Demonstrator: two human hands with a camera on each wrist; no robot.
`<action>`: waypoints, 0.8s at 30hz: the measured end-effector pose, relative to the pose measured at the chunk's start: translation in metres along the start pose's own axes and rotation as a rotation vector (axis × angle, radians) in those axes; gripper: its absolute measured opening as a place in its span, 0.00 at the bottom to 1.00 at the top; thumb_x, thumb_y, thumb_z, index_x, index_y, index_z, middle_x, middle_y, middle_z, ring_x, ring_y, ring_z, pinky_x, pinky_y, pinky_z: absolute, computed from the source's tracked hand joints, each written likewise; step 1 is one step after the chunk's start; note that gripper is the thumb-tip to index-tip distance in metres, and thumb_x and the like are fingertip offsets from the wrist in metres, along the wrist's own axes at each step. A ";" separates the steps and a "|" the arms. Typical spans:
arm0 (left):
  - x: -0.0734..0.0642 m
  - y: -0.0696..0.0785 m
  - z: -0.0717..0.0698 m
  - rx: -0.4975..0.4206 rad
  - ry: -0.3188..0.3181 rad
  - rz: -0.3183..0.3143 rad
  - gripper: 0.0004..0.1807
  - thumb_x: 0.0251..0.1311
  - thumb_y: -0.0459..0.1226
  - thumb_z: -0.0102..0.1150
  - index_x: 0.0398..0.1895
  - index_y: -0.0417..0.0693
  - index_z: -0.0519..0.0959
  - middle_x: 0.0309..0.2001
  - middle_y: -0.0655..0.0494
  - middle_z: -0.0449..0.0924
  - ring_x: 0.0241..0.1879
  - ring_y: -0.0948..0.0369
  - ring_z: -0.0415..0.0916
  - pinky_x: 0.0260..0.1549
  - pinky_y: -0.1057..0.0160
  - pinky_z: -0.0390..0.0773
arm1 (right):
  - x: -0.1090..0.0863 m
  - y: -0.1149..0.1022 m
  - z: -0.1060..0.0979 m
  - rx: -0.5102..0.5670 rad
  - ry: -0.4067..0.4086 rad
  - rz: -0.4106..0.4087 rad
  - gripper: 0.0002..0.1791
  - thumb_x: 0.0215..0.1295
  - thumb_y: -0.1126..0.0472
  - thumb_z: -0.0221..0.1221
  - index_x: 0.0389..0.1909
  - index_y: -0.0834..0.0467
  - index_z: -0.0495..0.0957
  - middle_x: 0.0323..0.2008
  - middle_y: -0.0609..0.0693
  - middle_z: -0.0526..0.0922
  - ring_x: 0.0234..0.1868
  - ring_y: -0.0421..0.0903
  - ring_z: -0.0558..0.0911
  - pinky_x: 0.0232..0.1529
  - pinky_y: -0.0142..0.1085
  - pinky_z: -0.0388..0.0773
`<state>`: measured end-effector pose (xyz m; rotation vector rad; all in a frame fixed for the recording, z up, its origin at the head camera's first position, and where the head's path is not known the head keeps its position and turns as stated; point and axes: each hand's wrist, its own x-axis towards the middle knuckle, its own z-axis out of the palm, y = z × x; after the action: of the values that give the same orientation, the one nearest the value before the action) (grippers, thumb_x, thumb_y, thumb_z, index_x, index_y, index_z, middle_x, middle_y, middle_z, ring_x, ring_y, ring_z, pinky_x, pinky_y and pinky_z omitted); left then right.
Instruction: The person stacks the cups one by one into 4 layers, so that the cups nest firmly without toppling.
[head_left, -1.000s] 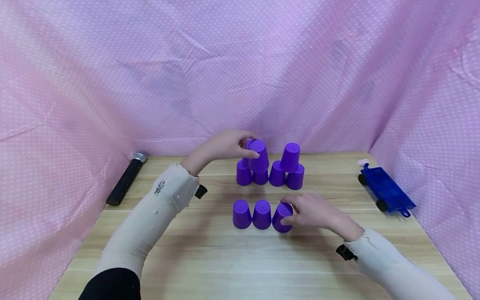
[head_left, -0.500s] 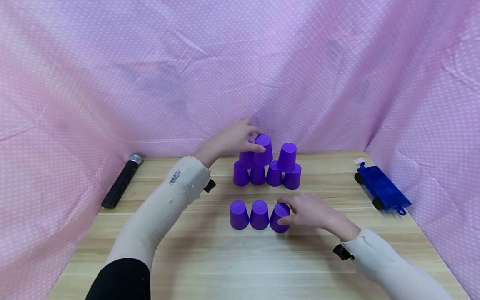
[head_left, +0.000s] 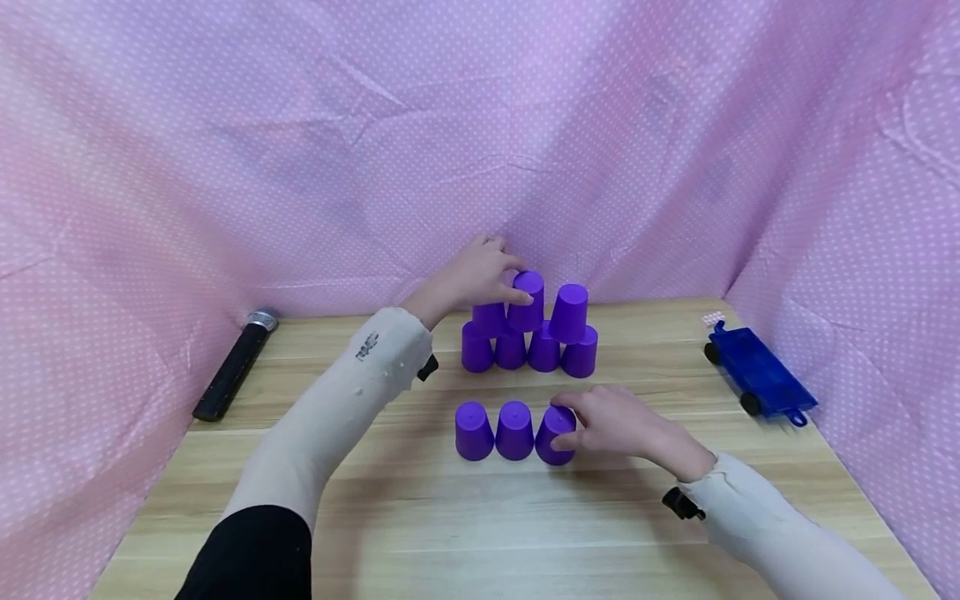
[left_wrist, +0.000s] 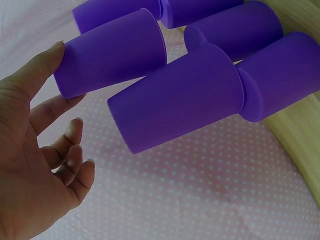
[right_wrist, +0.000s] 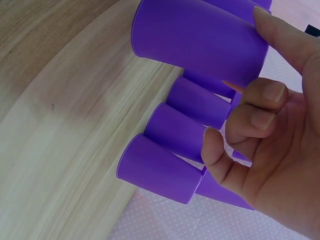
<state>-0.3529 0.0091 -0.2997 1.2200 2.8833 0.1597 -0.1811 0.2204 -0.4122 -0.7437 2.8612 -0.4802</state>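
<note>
My left hand (head_left: 476, 271) pinches an upside-down purple cup (head_left: 528, 307) between thumb and fingers, near its closed end. This cup sits in the middle of the upper row, between a left upper cup (head_left: 488, 320) and a right upper cup (head_left: 569, 313). Below them stands a row of several upside-down purple cups (head_left: 477, 350). Nearer to me, my right hand (head_left: 615, 421) pinches the right-hand cup (head_left: 553, 435) of a front row of three; the other two are the middle cup (head_left: 514, 433) and the left cup (head_left: 474, 433). In the left wrist view the held cup (left_wrist: 110, 55) meets thumb and index finger.
A black microphone (head_left: 234, 367) with a silver head lies at the left of the wooden table (head_left: 465, 533). Toward the right edge is a blue toy trailer (head_left: 761, 375) with black wheels, with a small white-and-pink item (head_left: 712, 318) behind it. Pink dotted cloth (head_left: 480, 125) surrounds the table.
My left hand has carried its cup up and rightward, away from the left upper cup, then slightly down into the upper row's middle. My right hand keeps its hold on the front cup.
</note>
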 end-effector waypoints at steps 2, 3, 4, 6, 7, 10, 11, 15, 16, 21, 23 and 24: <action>0.002 0.000 0.001 0.039 -0.003 0.009 0.35 0.57 0.63 0.63 0.63 0.55 0.79 0.59 0.47 0.78 0.61 0.51 0.67 0.66 0.52 0.59 | 0.000 0.000 0.000 -0.002 0.006 -0.005 0.29 0.54 0.40 0.70 0.52 0.53 0.81 0.21 0.35 0.74 0.21 0.34 0.70 0.26 0.31 0.68; 0.004 0.001 0.002 0.052 -0.006 0.011 0.35 0.57 0.63 0.63 0.64 0.56 0.79 0.59 0.47 0.78 0.60 0.51 0.67 0.65 0.52 0.59 | 0.000 0.000 0.000 -0.003 0.009 -0.007 0.29 0.54 0.40 0.70 0.51 0.53 0.82 0.21 0.35 0.74 0.21 0.34 0.70 0.26 0.31 0.67; 0.005 0.001 0.003 0.067 -0.010 0.015 0.35 0.57 0.63 0.63 0.64 0.56 0.79 0.58 0.47 0.78 0.59 0.51 0.68 0.64 0.53 0.59 | 0.000 0.000 -0.001 -0.003 0.011 -0.009 0.28 0.54 0.40 0.70 0.51 0.53 0.82 0.21 0.35 0.74 0.21 0.34 0.70 0.26 0.30 0.67; 0.007 0.002 0.005 0.093 -0.018 0.019 0.35 0.57 0.64 0.63 0.64 0.57 0.78 0.57 0.48 0.79 0.58 0.52 0.68 0.64 0.53 0.59 | 0.000 0.000 -0.001 -0.004 0.012 -0.008 0.28 0.54 0.40 0.70 0.51 0.52 0.82 0.21 0.35 0.74 0.21 0.34 0.70 0.26 0.30 0.68; 0.008 0.002 0.006 0.103 -0.023 0.018 0.36 0.57 0.64 0.62 0.64 0.57 0.78 0.56 0.48 0.79 0.58 0.52 0.68 0.64 0.53 0.59 | 0.000 0.000 -0.001 -0.003 0.012 -0.007 0.28 0.54 0.40 0.70 0.51 0.53 0.82 0.21 0.35 0.74 0.22 0.34 0.70 0.26 0.30 0.68; 0.011 0.003 0.009 0.125 -0.033 0.009 0.36 0.57 0.65 0.62 0.65 0.59 0.77 0.56 0.47 0.77 0.58 0.50 0.66 0.65 0.53 0.59 | 0.000 0.000 -0.002 -0.005 0.009 -0.003 0.29 0.54 0.40 0.70 0.52 0.53 0.82 0.22 0.35 0.75 0.22 0.34 0.70 0.26 0.31 0.68; 0.011 0.004 0.009 0.131 -0.034 0.004 0.36 0.57 0.65 0.62 0.65 0.60 0.77 0.56 0.48 0.77 0.58 0.50 0.66 0.65 0.53 0.60 | 0.000 0.000 -0.001 -0.006 0.008 -0.002 0.29 0.54 0.39 0.70 0.52 0.53 0.82 0.22 0.35 0.75 0.22 0.34 0.70 0.26 0.31 0.68; 0.012 0.006 0.010 0.142 -0.037 -0.004 0.36 0.56 0.65 0.62 0.65 0.59 0.78 0.56 0.47 0.76 0.57 0.49 0.66 0.62 0.52 0.62 | 0.001 0.001 0.000 -0.007 0.007 -0.003 0.30 0.54 0.39 0.70 0.52 0.53 0.81 0.22 0.35 0.75 0.22 0.34 0.71 0.26 0.31 0.68; 0.012 0.006 0.010 0.142 -0.036 -0.006 0.36 0.56 0.65 0.62 0.65 0.59 0.78 0.56 0.47 0.76 0.57 0.49 0.66 0.62 0.52 0.62 | 0.001 0.001 0.000 -0.007 0.007 -0.003 0.30 0.54 0.39 0.70 0.52 0.52 0.81 0.22 0.35 0.75 0.22 0.34 0.71 0.26 0.31 0.68; 0.014 0.008 0.012 0.138 -0.041 -0.004 0.36 0.56 0.64 0.63 0.64 0.58 0.78 0.59 0.46 0.75 0.60 0.47 0.64 0.64 0.50 0.62 | 0.001 0.001 0.000 -0.017 0.009 0.001 0.30 0.54 0.39 0.70 0.52 0.52 0.82 0.22 0.35 0.76 0.22 0.34 0.71 0.27 0.31 0.69; 0.015 0.008 0.013 0.142 -0.042 -0.001 0.36 0.56 0.64 0.63 0.64 0.58 0.79 0.60 0.45 0.75 0.62 0.47 0.64 0.64 0.50 0.62 | 0.000 0.001 0.000 -0.017 0.009 0.003 0.30 0.54 0.39 0.70 0.52 0.52 0.82 0.23 0.35 0.76 0.22 0.34 0.71 0.27 0.31 0.69; 0.016 0.008 0.013 0.147 -0.041 -0.001 0.36 0.56 0.64 0.63 0.64 0.58 0.79 0.60 0.45 0.75 0.62 0.47 0.64 0.64 0.50 0.62 | 0.000 0.001 0.000 -0.016 0.009 0.004 0.30 0.54 0.39 0.70 0.52 0.52 0.82 0.23 0.35 0.76 0.22 0.34 0.71 0.27 0.31 0.69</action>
<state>-0.3571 0.0273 -0.3117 1.2264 2.9050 -0.0773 -0.1818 0.2210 -0.4122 -0.7401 2.8773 -0.4623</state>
